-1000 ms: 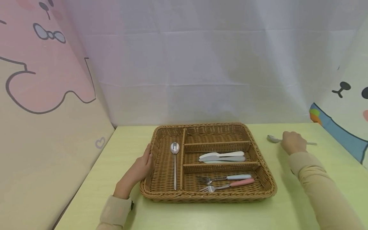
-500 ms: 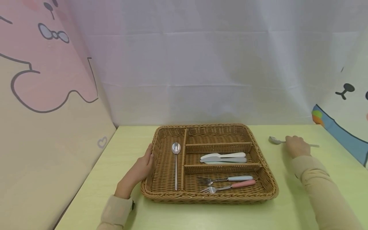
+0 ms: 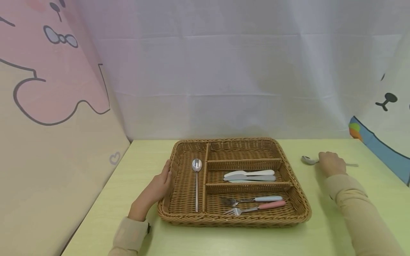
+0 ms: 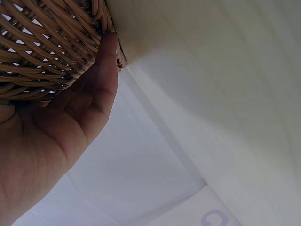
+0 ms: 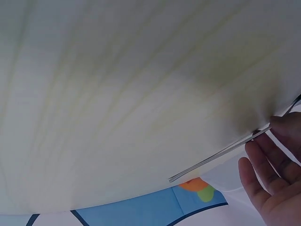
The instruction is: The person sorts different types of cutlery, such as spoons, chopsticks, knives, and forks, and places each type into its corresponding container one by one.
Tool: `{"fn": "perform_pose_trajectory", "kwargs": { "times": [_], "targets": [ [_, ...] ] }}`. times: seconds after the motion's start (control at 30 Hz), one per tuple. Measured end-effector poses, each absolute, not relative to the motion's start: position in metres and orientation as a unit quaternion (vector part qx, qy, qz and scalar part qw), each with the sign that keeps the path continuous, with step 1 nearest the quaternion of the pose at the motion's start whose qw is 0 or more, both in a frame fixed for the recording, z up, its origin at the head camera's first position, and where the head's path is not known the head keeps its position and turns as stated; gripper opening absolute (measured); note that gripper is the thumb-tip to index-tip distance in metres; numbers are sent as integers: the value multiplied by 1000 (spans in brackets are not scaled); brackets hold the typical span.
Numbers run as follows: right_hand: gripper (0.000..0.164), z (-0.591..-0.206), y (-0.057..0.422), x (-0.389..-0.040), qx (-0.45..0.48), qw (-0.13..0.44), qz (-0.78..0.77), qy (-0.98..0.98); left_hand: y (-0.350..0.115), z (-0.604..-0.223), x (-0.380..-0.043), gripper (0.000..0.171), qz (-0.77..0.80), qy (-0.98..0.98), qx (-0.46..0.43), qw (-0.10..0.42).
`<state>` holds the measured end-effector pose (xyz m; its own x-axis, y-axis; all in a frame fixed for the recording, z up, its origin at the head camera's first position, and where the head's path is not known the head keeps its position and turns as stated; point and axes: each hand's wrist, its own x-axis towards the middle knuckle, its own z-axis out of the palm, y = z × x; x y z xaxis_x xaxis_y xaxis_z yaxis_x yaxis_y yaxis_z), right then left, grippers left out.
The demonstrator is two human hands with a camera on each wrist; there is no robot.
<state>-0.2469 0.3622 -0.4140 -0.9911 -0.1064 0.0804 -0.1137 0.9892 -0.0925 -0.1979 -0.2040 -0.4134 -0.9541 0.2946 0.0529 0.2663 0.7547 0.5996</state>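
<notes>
A divided wicker basket [image 3: 174, 153] stands on the pale green table [image 3: 141, 156]. My left hand [image 3: 157, 185] lies with straight fingers against the basket's left wall; the left wrist view shows the palm [image 4: 70, 127] touching the weave [image 4: 42, 47]. To the right of the basket, a metal spoon [image 3: 308, 160] lies on the table. My right hand [image 3: 330, 163] covers the middle of its handle. In the right wrist view the thin handle [image 5: 211, 157] runs between the thumb and fingers of that hand [image 5: 270, 136], which pinch it.
In the basket, a long spoon [image 3: 196, 177] lies in the left compartment, pale knives [image 3: 250, 175] in the middle one, and two forks [image 3: 256, 202] with blue and pink handles in the front one. Cloth walls enclose the table at the back and on both sides.
My right hand and the spoon under it have shifted slightly right and towards me. My left hand stays against the basket.
</notes>
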Motion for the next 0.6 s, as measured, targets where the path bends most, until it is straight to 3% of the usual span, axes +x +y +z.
{"fn": "perform_pose_trajectory", "kwargs": {
  "times": [0.6],
  "targets": [
    [9,-413,365,-243,68,48,34,-996,-204,-415,-200,52,319,936,149,20]
  ]
}}
